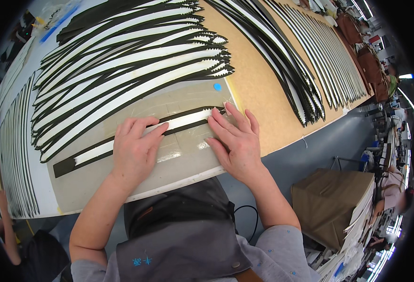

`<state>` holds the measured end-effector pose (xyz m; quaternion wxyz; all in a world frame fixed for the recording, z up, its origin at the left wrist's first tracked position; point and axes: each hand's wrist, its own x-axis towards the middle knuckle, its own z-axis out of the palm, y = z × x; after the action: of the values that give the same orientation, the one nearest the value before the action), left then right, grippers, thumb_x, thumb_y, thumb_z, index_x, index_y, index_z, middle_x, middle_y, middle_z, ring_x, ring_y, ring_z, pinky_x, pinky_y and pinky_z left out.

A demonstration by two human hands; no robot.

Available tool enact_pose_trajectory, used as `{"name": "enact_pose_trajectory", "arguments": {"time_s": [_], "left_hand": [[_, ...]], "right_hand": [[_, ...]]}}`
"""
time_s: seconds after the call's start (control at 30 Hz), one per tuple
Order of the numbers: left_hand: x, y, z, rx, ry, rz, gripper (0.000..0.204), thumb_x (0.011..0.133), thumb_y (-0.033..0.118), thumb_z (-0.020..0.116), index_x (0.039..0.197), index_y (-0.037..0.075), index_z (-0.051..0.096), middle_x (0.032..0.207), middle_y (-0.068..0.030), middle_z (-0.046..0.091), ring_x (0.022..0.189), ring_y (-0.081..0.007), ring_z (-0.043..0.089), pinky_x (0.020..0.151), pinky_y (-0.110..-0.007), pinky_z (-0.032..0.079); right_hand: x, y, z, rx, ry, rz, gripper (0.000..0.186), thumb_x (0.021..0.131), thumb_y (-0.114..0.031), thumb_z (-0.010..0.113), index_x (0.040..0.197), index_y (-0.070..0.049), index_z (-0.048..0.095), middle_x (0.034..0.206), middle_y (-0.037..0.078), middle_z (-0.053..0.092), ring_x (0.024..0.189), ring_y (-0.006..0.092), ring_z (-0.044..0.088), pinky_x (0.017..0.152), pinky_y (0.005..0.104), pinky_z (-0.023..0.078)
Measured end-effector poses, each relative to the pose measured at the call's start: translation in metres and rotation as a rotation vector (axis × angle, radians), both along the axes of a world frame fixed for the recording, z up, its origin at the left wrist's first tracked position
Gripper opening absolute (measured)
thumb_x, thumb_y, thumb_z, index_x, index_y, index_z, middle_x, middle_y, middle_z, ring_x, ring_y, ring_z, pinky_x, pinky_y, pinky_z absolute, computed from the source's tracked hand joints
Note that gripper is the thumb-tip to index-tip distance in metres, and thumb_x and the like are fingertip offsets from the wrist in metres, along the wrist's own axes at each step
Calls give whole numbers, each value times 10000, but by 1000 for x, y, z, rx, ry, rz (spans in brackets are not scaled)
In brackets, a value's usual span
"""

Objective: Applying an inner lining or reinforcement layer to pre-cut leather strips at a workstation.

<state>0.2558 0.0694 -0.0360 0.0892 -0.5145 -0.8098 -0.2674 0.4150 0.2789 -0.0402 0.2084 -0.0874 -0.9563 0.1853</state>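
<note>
A long black strip with a white band (188, 121) along its middle lies slanted on a grey work mat (179, 167). My left hand (135, 149) rests across its middle, fingers bent, thumb and forefinger drawn close together at the white band. On the right end of the same strip, my right hand (236, 141) lies with fingers stretched and apart; its fingertips touch the toothed end of the white band and its thumb is on the mat. Just beyond the hands is a layered pile of similar strips (122, 77) with zigzag ends.
A bundle of strips (282, 61) lies on the tan board (251, 101), with a row of thin strips (329, 56) farther right. More strips (19, 145) line the left side. A covered brown stack (331, 202) stands beside the table. Another person's arm (9, 230) shows at lower left.
</note>
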Motion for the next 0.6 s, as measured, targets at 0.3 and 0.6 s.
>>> {"name": "enact_pose_trajectory", "arguments": {"time_s": [0.3,0.6], "left_hand": [[-1,-2,2,-13,5,-20,305,849,28,721,1140,104,768,1138,-60,685,977,-277,586,872,-386,464],[-5,-1,-6,35,-23,-61,326,852,-4,686,1155,95,756,1214,0,706,995,-273,577,906,-387,469]], "right_hand": [[-2,-2,-2,10,41,-23,395,874,-221,785,1245,-97,729,1340,52,703,1387,301,530,1185,531,307],[-1,0,-1,32,2,-31,392,879,-207,779,1249,-84,735,1333,56,709,1413,301,514,1201,525,274]]}}
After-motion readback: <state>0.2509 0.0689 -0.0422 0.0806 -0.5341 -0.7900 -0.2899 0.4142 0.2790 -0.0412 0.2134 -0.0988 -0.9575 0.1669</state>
